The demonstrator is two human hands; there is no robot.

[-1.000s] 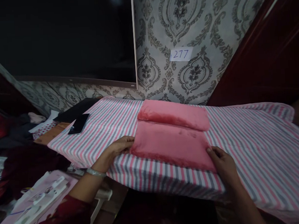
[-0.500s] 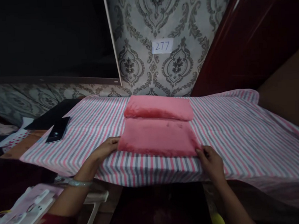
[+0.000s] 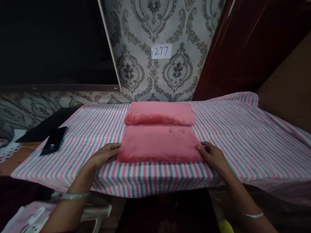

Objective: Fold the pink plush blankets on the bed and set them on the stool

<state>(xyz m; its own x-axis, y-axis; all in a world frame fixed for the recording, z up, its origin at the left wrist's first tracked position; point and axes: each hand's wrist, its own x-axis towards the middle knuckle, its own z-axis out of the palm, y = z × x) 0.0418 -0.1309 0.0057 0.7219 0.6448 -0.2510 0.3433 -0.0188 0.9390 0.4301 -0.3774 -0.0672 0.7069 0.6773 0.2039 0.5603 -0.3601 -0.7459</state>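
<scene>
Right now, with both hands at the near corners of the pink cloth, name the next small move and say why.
Probably lift the near edge and fold it up toward the rolled far edge. The left hand and right hand each rest at a near corner of the pink cloth, which lies flat on the striped sheet.

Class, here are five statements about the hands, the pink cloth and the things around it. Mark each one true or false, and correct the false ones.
1. The left hand touches the left edge of the pink cloth. True.
2. The right hand rests on the phone. False: it is at the cloth's near right corner; the phone lies far left, untouched.
3. The cloth lies on a striped sheet. True.
4. The note on the wall reads 112. False: it reads 277.
5. The cloth is spread out flat in one layer. False: its far part is folded or rolled into a thick band.
</scene>
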